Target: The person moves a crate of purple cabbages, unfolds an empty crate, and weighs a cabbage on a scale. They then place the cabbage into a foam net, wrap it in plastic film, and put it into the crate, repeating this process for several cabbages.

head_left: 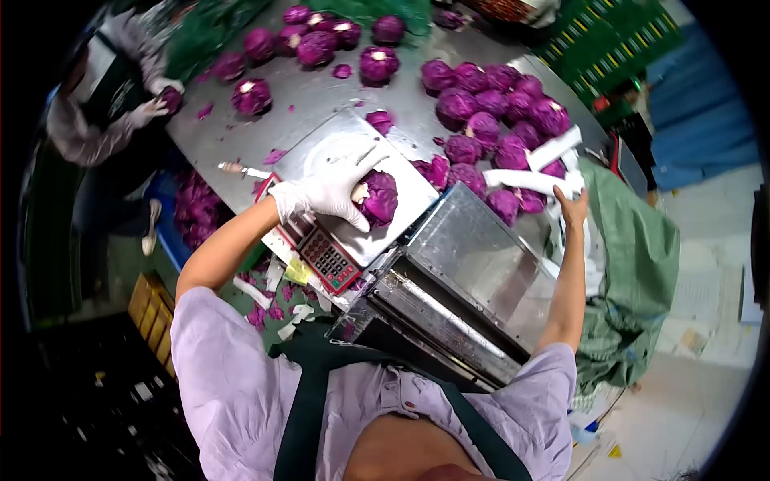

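My left hand (333,192), in a white glove, has its fingers spread around the left side of a purple cabbage (378,199), which rests on the metal plate of a scale (401,240). The scale's keypad (327,258) is below the wrist. On the right, my right hand (572,200) is closed on a white foam strip (521,180) beside the cabbage pile (501,104). A second pale strip (555,148) crosses near it. Whether the right hand wears a glove on its fingertips is hard to tell.
A steel box-like machine (473,264) stands right of the scale. More cabbages (316,48) lie across the steel table (216,144), with a knife (243,169) at its left. Green sacking (630,256) hangs at right. A co-worker (112,96) holds a cabbage at upper left.
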Demonstrator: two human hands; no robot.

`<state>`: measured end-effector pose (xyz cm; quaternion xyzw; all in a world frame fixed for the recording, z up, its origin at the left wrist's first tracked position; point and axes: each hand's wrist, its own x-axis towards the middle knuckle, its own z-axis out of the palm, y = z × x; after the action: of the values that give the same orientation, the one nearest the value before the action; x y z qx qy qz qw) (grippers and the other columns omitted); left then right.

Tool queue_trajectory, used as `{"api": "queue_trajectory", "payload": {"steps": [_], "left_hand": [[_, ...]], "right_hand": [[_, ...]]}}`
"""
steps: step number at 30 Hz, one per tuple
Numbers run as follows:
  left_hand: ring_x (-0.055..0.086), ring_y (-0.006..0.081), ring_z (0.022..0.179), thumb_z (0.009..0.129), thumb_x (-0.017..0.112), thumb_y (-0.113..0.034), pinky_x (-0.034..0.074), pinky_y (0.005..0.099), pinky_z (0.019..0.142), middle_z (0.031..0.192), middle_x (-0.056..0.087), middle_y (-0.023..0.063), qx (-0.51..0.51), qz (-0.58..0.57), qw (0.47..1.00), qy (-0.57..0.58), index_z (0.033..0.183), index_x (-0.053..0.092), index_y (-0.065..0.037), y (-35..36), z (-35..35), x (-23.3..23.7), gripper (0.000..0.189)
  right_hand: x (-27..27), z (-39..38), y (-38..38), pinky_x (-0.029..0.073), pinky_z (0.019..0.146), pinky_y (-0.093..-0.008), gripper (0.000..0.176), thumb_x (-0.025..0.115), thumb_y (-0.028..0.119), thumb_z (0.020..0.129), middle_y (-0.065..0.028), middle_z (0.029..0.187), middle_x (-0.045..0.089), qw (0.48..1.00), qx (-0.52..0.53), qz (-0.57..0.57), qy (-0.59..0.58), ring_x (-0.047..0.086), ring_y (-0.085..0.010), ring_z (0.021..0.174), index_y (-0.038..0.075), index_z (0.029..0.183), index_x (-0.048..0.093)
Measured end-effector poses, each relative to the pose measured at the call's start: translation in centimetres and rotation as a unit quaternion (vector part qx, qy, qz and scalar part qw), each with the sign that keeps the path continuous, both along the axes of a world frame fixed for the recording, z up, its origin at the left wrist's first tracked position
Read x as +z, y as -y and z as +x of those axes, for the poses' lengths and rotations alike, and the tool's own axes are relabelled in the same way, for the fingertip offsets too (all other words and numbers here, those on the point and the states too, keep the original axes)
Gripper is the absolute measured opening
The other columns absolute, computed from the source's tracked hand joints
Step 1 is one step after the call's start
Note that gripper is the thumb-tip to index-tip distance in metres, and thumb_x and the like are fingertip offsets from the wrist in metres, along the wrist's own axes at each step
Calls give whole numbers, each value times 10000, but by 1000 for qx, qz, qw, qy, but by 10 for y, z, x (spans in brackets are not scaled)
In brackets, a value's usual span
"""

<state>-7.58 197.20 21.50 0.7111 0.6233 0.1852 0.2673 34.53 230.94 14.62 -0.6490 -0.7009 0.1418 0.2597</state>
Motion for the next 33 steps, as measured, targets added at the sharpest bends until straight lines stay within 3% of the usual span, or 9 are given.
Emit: {"api": "queue_trajectory", "payload": {"steps": [3,9,15,20,21,23,26,30,33], "left_hand": [[350,282,1243,611,786,-277,284,372,1039,1344,355,175,72,79,990,92,1353,297,-75,25,-19,19,911],[560,145,986,838,606,-209,427,285,894,1102,586,57,326,157,896,256,1170,530,-30,96,-49,61,385],[590,131,865,858,568,-228,469,280,806,928,642,50,302,248,839,378,998,640,-52,113,9,64,237],[429,205,1170,856,566,-300,329,312,999,1286,438,133,106,181,879,427,1294,385,-36,75,138,12,543],[381,220,1219,853,571,-300,302,322,1018,1333,384,144,80,187,887,414,1347,303,-28,73,168,8,624],[414,208,1180,854,577,-298,362,312,967,1323,385,141,65,194,857,473,1374,226,-17,66,206,-10,687],[529,108,929,846,592,-202,460,234,779,1058,576,63,131,60,781,607,1246,448,-10,87,201,19,466],[543,75,718,863,565,-220,437,227,682,774,603,7,177,138,817,532,970,624,1,81,194,-38,253],[547,69,680,889,534,-265,431,219,637,713,599,4,196,102,741,635,875,626,3,111,158,0,283]], "right_hand": [[-77,24,-75,447,476,-234,528,768,256,671,-138,898,615,991,54,-71,-104,565,-125,584,-5,1081,560],[66,1,14,514,574,-234,144,697,128,757,-62,834,610,894,54,107,-432,578,-120,681,28,813,609],[190,18,147,502,655,-225,218,579,161,857,-78,898,589,786,194,-16,-587,597,-137,793,14,986,482],[99,-13,239,472,729,-256,133,572,95,843,-58,854,597,753,315,-283,-503,571,-120,836,21,954,563],[98,-51,282,470,734,-263,95,548,85,837,-62,845,610,927,249,-148,-239,585,-126,848,47,923,561],[91,-92,341,456,817,-305,102,585,50,800,-144,1019,600,888,304,-105,-330,578,-171,928,12,889,553],[84,-107,355,418,888,-336,125,599,45,803,-201,1221,486,840,331,59,-427,509,-248,1074,-10,881,517],[77,-108,335,457,611,-246,182,610,164,850,-80,898,611,876,192,-24,-441,537,-94,693,17,864,505],[112,-132,337,473,649,-253,180,529,201,895,-69,847,586,741,162,-268,-594,557,-116,702,23,918,511]]}}
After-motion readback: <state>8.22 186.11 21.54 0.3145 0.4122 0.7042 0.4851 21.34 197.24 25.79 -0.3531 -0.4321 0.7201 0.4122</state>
